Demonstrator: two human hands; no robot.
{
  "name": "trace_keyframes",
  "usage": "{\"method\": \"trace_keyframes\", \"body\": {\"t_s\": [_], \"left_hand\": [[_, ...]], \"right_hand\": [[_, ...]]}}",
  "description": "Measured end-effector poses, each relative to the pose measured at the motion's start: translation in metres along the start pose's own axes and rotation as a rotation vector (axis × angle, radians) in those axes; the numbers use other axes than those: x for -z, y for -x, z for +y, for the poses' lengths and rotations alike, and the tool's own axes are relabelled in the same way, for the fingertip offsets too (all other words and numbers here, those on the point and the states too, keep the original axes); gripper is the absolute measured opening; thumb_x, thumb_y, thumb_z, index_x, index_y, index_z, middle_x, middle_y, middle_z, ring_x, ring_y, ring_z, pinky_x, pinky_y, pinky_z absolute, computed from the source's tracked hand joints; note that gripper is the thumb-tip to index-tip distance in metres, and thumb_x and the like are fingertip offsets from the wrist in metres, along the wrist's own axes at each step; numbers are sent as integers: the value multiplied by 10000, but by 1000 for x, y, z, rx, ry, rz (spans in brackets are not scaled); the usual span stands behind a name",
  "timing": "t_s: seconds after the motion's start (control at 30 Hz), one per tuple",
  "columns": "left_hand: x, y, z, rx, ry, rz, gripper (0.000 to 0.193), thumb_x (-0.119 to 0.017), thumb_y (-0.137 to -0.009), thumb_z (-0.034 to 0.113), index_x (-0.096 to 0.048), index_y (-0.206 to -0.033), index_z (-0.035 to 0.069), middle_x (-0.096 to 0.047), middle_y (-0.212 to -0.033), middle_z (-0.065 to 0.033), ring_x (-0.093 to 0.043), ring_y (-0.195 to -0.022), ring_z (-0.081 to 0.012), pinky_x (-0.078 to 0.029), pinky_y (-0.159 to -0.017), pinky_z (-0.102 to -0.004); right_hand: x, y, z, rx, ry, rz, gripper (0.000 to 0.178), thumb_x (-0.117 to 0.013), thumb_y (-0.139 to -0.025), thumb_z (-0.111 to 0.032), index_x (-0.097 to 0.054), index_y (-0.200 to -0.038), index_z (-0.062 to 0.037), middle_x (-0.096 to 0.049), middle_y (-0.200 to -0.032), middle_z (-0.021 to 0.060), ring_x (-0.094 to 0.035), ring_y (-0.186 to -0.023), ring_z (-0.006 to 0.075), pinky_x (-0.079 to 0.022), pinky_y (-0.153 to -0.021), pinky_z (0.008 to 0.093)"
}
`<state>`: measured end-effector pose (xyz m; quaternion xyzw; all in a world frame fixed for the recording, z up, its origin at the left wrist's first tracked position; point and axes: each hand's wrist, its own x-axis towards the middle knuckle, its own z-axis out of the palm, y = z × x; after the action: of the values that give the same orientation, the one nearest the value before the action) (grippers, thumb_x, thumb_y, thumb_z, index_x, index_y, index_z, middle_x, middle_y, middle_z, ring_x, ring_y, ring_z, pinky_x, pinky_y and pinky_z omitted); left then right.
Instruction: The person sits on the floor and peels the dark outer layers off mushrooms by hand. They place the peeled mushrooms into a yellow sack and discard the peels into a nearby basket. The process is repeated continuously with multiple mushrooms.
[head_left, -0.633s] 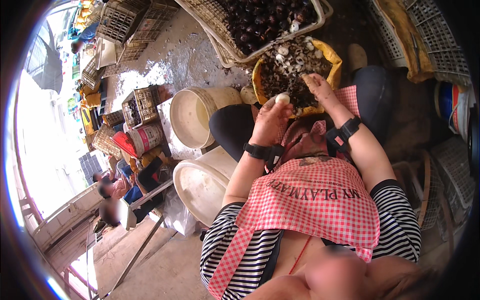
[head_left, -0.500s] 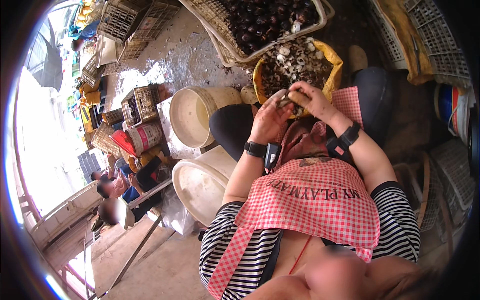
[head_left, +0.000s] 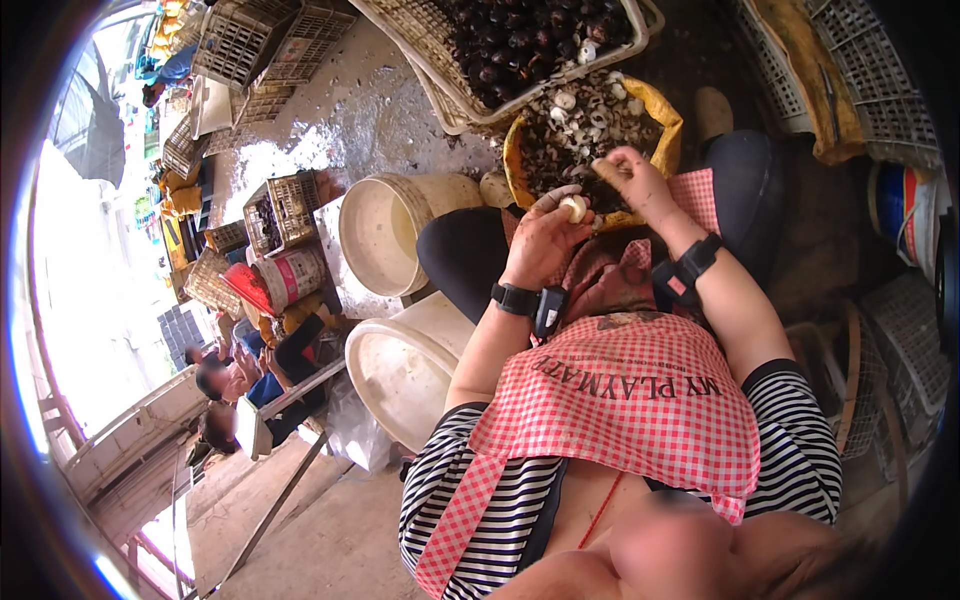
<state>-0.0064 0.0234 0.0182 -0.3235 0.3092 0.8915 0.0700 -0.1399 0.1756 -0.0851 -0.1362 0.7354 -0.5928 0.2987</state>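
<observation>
In my left hand (head_left: 545,238) is a round water chestnut (head_left: 574,208), its pale white flesh facing up, pinched between thumb and fingers. Just right of it and slightly higher, my right hand (head_left: 637,185) has curled fingers. A tan piece (head_left: 607,172) shows at its fingertips; whether it is a tool or a finger cover I cannot make out. Both hands are over the near rim of a yellow sack (head_left: 668,110), which holds brown peel scraps and white bits. Beyond it, a pale plastic crate (head_left: 425,65) is heaped with dark, glossy water chestnuts (head_left: 535,45).
Left of my knee stand a cream bucket (head_left: 375,235) and a second pale tub (head_left: 400,375). Stacked crates (head_left: 245,40) line the wet floor (head_left: 330,110) farther left, where other people (head_left: 225,385) sit. More crates (head_left: 880,60) are at the right.
My right hand has drawn away from the left, up and to the right. The water chestnut in my left hand now shows its white flesh.
</observation>
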Motion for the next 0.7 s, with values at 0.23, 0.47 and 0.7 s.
{"method": "trace_keyframes", "body": {"t_s": [0.23,0.47,0.7], "left_hand": [[-11,9,1,-60,-68,69,310,-536,-1013,92,-546,-1317,36,-663,-1096,-107,-685,-1001,-232,-598,-868,-352],[-8,11,1,-65,-48,96,302,-519,-1029,106,-532,-1322,38,-664,-1084,-100,-689,-974,-224,-598,-865,-353],[8,7,0,-28,49,31,286,-521,-1034,128,-555,-1304,39,-669,-1111,-97,-689,-961,-229,-595,-828,-338]], "right_hand": [[1,25,-65,371,321,-152,510,-667,-891,-587,-641,-1048,-103,-677,-838,88,-658,-778,198,-517,-700,351],[-4,27,-55,242,93,-213,464,-667,-928,-515,-609,-1125,-99,-696,-909,72,-676,-812,217,-525,-723,335],[-14,17,-27,180,-180,-82,478,-679,-910,-550,-626,-1067,-101,-658,-875,35,-587,-757,146,-494,-711,295]]}}
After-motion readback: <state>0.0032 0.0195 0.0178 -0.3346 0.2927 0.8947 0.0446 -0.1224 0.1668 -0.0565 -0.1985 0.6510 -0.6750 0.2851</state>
